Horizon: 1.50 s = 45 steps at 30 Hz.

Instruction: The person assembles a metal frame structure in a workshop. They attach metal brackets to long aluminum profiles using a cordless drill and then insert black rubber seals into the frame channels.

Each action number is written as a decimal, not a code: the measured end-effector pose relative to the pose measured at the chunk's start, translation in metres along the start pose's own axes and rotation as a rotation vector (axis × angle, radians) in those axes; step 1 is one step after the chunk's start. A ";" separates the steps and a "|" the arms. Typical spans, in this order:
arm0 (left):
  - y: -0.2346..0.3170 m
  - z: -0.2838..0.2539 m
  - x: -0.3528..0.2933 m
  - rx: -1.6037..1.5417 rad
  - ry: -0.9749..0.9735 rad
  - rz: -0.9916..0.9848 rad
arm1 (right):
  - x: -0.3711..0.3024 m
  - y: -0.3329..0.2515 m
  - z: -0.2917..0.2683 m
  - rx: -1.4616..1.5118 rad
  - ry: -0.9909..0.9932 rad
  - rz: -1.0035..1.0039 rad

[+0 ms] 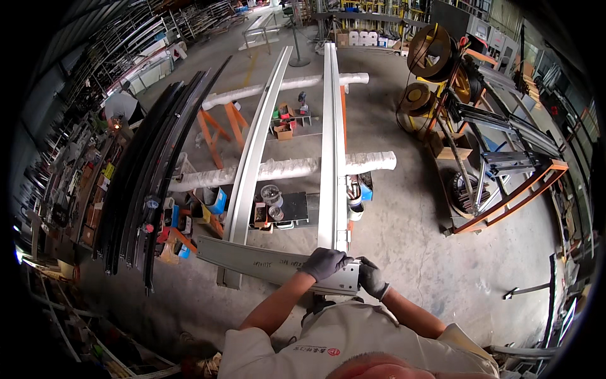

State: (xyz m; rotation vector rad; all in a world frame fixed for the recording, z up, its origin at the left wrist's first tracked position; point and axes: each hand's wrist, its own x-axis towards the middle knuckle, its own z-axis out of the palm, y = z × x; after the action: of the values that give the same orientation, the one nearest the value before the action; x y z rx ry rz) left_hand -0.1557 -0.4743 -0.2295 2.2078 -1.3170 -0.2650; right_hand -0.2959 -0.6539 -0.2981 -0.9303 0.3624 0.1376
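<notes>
A long grey metal plate (252,258) with handwritten marks and small holes at its right end lies across the near ends of two long white metal profiles, the left one (257,155) and the right one (330,145). My left hand (325,264), in a dark grey glove, reaches over the plate's upper edge by the right profile. Its fingers are closed together, and what they pinch is too small to make out. Gloved as well, my right hand (374,279) wraps round the plate's right end, with some fingertips hidden behind it.
Two wrapped white beams (284,169) on orange trestles (211,139) carry the profiles. Black profiles (158,158) lie at the left. Boxes and jars (271,196) stand below on a low bench (295,207). Cable reels (432,54) and an orange-framed rack (511,196) stand right. Another person (123,107) works far left.
</notes>
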 end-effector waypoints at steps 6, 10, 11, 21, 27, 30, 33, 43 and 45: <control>-0.018 0.021 0.002 0.090 0.026 0.016 | 0.023 0.014 -0.005 -0.108 0.151 0.017; -0.036 0.036 -0.007 0.124 0.080 -0.021 | 0.042 0.020 0.010 -0.239 0.212 0.010; -0.036 0.039 -0.006 0.128 0.121 -0.031 | 0.049 0.026 0.006 -0.255 0.236 -0.033; -0.011 0.030 -0.101 -0.073 0.734 -0.246 | 0.102 0.056 -0.061 -0.262 0.377 0.084; 0.005 0.075 -0.162 -0.144 0.832 -0.490 | 0.112 0.063 -0.078 -0.416 0.302 0.127; 0.016 0.107 -0.177 -0.196 0.880 -0.594 | 0.122 0.056 -0.088 -0.339 0.314 0.227; 0.027 0.150 -0.195 -0.324 0.951 -0.741 | 0.127 0.056 -0.085 -0.389 0.285 0.238; 0.127 0.243 -0.293 -0.476 1.313 -1.284 | 0.132 0.058 -0.138 -0.252 0.113 0.298; 0.126 0.218 -0.297 -1.104 1.419 -1.343 | 0.137 0.056 -0.171 -0.242 0.249 0.235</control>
State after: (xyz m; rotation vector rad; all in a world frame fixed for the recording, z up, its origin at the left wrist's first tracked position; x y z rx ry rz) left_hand -0.4928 -0.3430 -0.3733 1.2310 0.9557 0.1324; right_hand -0.2257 -0.7635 -0.4826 -1.1462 0.6982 0.2869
